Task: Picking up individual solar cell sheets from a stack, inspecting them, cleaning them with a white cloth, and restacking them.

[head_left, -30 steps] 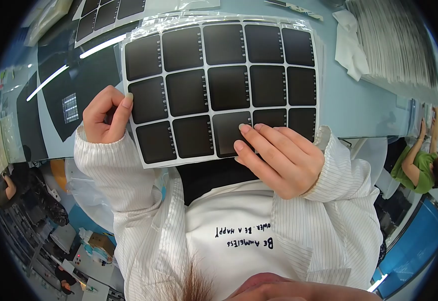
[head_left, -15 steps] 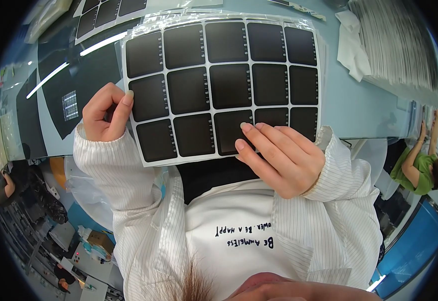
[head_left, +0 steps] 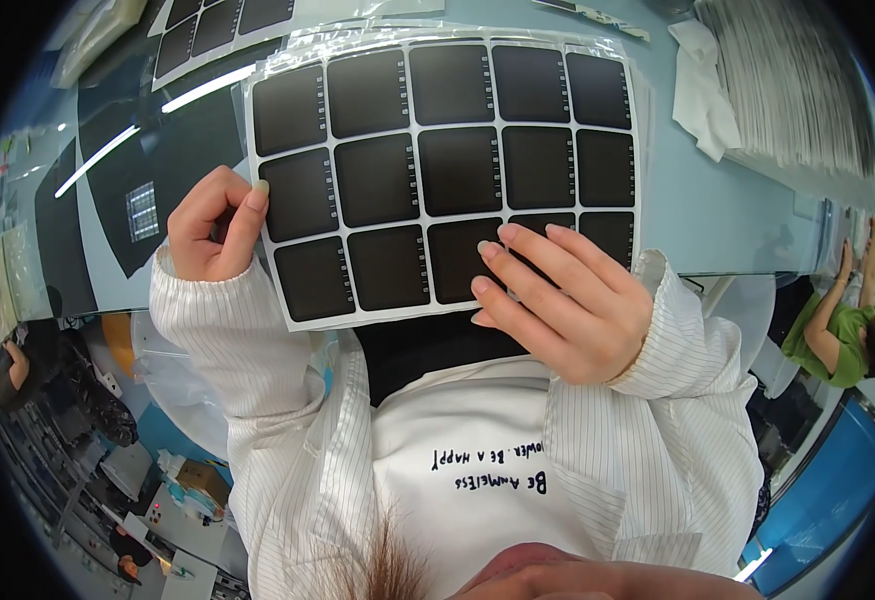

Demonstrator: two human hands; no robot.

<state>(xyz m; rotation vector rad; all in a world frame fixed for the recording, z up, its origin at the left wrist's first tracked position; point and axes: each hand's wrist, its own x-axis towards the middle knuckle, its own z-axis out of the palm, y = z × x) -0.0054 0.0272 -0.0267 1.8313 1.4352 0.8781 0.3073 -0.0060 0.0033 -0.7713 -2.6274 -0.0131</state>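
Observation:
A white sheet of black rounded-square stickers lies before me in rows, with several sheets showing beneath it along the top and right edges. At its left edge my left hand is closed, thumb and curled finger pinching the sheet's border. My right hand rests over the lower right part with its fingers spread across the black squares. Its thumb tip shows just below the sheet's lower edge. The squares under the right hand are partly covered.
A tall stack of thin sheets stands at the far right, beside a crumpled white paper. Another sticker sheet lies at the far left, near glossy black sheets. A person in green works at the right.
My right hand's fingers have spread wider and shifted slightly up over the sheet. My left hand stays at the left edge, almost unmoved.

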